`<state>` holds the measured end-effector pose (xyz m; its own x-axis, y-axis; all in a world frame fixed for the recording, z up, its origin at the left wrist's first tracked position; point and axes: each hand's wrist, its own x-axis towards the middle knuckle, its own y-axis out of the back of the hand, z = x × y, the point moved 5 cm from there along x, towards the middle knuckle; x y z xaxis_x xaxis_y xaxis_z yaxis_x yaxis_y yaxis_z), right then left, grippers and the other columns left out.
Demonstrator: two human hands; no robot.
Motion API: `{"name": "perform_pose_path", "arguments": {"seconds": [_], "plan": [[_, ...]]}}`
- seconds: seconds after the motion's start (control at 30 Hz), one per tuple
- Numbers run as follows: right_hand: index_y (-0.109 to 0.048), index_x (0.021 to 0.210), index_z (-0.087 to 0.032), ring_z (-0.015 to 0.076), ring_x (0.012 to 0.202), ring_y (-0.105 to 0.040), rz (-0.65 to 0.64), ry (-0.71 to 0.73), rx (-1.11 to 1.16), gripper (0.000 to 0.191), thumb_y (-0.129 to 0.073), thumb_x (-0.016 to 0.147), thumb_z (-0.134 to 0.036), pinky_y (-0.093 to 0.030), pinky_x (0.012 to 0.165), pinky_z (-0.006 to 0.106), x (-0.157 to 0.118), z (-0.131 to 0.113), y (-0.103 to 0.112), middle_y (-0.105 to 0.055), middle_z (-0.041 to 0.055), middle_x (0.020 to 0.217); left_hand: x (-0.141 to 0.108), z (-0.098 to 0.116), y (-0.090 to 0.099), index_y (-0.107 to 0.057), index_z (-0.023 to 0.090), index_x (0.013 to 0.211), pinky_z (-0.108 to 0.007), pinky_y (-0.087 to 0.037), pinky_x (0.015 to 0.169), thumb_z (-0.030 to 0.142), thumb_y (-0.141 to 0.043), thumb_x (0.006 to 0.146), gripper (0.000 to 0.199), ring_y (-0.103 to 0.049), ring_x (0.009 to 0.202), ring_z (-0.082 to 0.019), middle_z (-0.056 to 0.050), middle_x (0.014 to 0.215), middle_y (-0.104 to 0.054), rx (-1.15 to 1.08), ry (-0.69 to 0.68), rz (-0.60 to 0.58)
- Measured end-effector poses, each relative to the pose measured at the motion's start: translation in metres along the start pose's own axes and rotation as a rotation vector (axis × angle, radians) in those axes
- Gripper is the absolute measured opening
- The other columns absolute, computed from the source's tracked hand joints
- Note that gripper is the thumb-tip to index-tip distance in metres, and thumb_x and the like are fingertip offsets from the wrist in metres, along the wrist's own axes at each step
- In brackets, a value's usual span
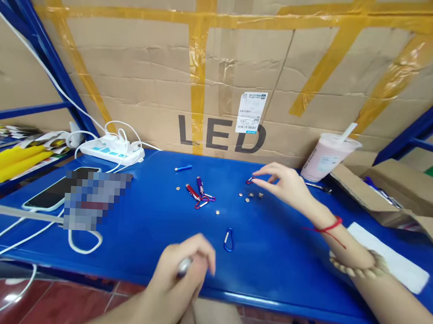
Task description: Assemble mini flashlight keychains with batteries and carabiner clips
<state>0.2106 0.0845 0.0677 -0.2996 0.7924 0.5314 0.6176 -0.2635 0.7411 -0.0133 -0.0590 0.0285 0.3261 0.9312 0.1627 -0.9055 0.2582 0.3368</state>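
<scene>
At the front edge of the table, my left hand (182, 269) is curled round a small cylinder with a rounded silver end (184, 266); the rest of it is hidden in the fingers. My right hand (282, 185) reaches over the table, thumb and forefinger pinched at a small red carabiner (250, 180). Several button cells (247, 200) lie just below it, and another button cell (217, 212) sits nearer the middle. A blue carabiner (229, 240) rests between the hands. Farther back are a red mini flashlight (192, 192) and a purple one (200, 184), each with a carabiner, plus a blue tube (183, 168).
A phone (51, 192), a blurred-out item (94, 199), white cables and a power strip (110, 149) occupy the left. On the right stand a pink drink cup (327, 158), an open cardboard box (374, 199) and a white packet (389, 258). A large taped carton (151, 81) walls the back.
</scene>
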Motion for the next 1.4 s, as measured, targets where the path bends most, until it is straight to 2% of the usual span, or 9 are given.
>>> {"name": "perform_pose_path", "arguments": {"seconds": [0.07, 0.17, 0.27, 0.43, 0.57, 0.77, 0.87, 1.13, 1.4], "plan": [[-0.071, 0.082, -0.022, 0.0108, 0.055, -0.057, -0.142, -0.096, -0.112, 0.021, -0.062, 0.078, -0.041, -0.045, 0.054, 0.025, -0.004, 0.020, -0.016, -0.068, 0.0036, 0.088, 0.036, -0.005, -0.005, -0.049, 0.016, 0.065, -0.021, -0.028, 0.043, 0.051, -0.036, 0.090, 0.046, -0.033, 0.040, -0.006, 0.007, 0.042, -0.036, -0.022, 0.065, -0.047], [-0.072, 0.085, -0.024, 0.0142, 0.060, -0.060, -0.225, -0.134, -0.190, 0.025, -0.060, 0.078, -0.045, -0.045, 0.056, 0.026, -0.013, 0.041, -0.029, -0.069, 0.0035, 0.085, 0.081, -0.013, -0.014, -0.042, 0.017, 0.057, -0.022, -0.029, 0.048, 0.050, -0.039, 0.088, 0.046, -0.035, 0.043, -0.007, 0.006, 0.043, -0.035, -0.002, 0.086, -0.179], [-0.072, 0.075, -0.023, 0.0152, 0.059, -0.060, -0.265, -0.142, -0.163, 0.022, -0.061, 0.077, -0.042, -0.045, 0.055, 0.026, -0.019, 0.056, -0.034, -0.069, 0.0030, 0.076, 0.103, -0.025, -0.019, -0.033, 0.017, 0.052, -0.023, -0.025, 0.048, 0.049, -0.041, 0.087, 0.048, -0.032, 0.046, -0.007, 0.006, 0.046, -0.033, 0.057, 0.088, -0.236], [-0.071, 0.070, -0.021, 0.0158, 0.059, -0.060, -0.233, -0.179, -0.064, 0.020, -0.061, 0.078, -0.036, -0.047, 0.056, 0.027, -0.019, 0.050, -0.034, -0.068, 0.0037, 0.070, 0.099, -0.041, -0.018, -0.034, 0.017, 0.052, -0.024, -0.028, 0.054, 0.042, -0.044, 0.085, 0.043, -0.034, 0.052, -0.008, 0.004, 0.053, -0.036, 0.126, 0.114, -0.249], [-0.071, 0.076, -0.021, 0.0162, 0.068, -0.063, -0.091, -0.143, 0.185, 0.022, -0.060, 0.080, -0.040, -0.050, 0.054, 0.025, -0.020, 0.006, -0.030, -0.069, 0.0062, 0.082, 0.091, -0.039, -0.015, -0.036, 0.018, 0.066, -0.023, -0.033, 0.059, 0.038, -0.046, 0.085, 0.029, -0.038, 0.061, -0.010, 0.003, 0.067, -0.042, 0.150, 0.055, -0.248], [-0.071, 0.075, -0.022, 0.0128, 0.065, -0.064, -0.121, -0.030, 0.542, 0.006, -0.067, 0.077, -0.025, -0.052, 0.056, 0.023, -0.035, -0.051, -0.033, -0.070, 0.0019, 0.072, 0.084, -0.035, -0.018, -0.038, 0.019, 0.090, -0.029, -0.039, 0.075, 0.031, -0.033, 0.093, 0.013, -0.044, 0.078, -0.014, -0.002, 0.088, -0.048, 0.245, -0.026, -0.370], [-0.072, 0.076, -0.022, 0.0113, 0.065, -0.063, -0.162, -0.003, 0.580, 0.006, -0.066, 0.078, -0.021, -0.051, 0.056, 0.021, -0.039, -0.054, -0.036, -0.070, 0.0011, 0.073, 0.083, -0.034, -0.021, -0.039, 0.018, 0.098, -0.032, -0.039, 0.080, 0.028, -0.026, 0.095, 0.016, -0.046, 0.084, -0.015, -0.004, 0.094, -0.049, 0.274, -0.072, -0.382], [-0.072, 0.071, -0.021, 0.0115, 0.064, -0.062, -0.224, -0.053, 0.596, 0.008, -0.069, 0.076, -0.026, -0.049, 0.056, 0.022, -0.036, -0.046, -0.042, -0.069, 0.0014, 0.071, 0.083, -0.036, -0.024, -0.046, 0.017, 0.096, -0.030, -0.042, 0.075, 0.020, -0.026, 0.096, 0.021, -0.050, 0.082, -0.017, -0.005, 0.092, -0.054, 0.470, -0.229, -0.347], [-0.070, 0.070, -0.019, 0.0108, 0.065, -0.060, -0.313, -0.136, 0.601, 0.012, -0.070, 0.074, -0.031, -0.044, 0.054, 0.022, -0.041, -0.035, -0.053, -0.068, 0.0012, 0.073, 0.088, -0.035, -0.020, -0.054, 0.018, 0.100, -0.025, -0.043, 0.066, 0.030, -0.025, 0.098, 0.031, -0.058, 0.076, -0.015, -0.002, 0.083, -0.060, 0.668, -0.327, -0.280]]}}
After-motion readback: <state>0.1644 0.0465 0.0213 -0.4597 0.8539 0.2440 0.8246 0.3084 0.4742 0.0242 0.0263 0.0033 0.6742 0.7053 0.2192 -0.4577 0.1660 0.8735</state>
